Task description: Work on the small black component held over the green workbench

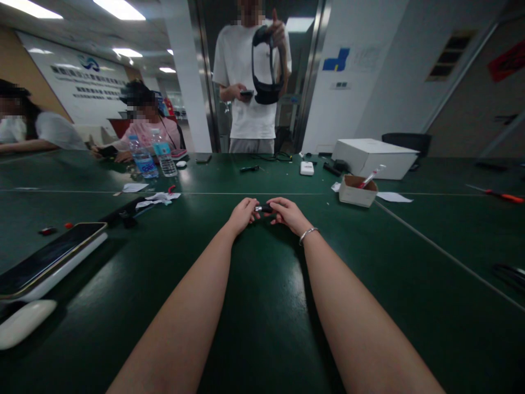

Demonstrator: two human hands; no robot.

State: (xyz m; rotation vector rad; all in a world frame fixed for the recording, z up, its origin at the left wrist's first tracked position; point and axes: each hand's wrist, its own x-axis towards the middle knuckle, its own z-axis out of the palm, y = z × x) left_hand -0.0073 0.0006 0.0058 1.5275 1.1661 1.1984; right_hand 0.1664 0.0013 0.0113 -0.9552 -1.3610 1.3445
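Observation:
Between my two hands, just above the green table (262, 273), is a small black and silver cylindrical object (263, 208), lying roughly level. My left hand (245, 215) pinches its silver end. The black end is held by the fingers of my right hand (287, 212), and a silver bracelet (308, 235) circles that wrist. Fingertips of both hands partly cover the object, so its exact kind cannot be made out.
Left: a phone (49, 254) on a white box, a white mouse (27, 323), paper scraps (159, 200) and bottles (164, 156). Right: a small open box (357, 191), a white box (375, 157) and a screwdriver (498, 194). A standing person (252, 82) holds a headset; others sit left.

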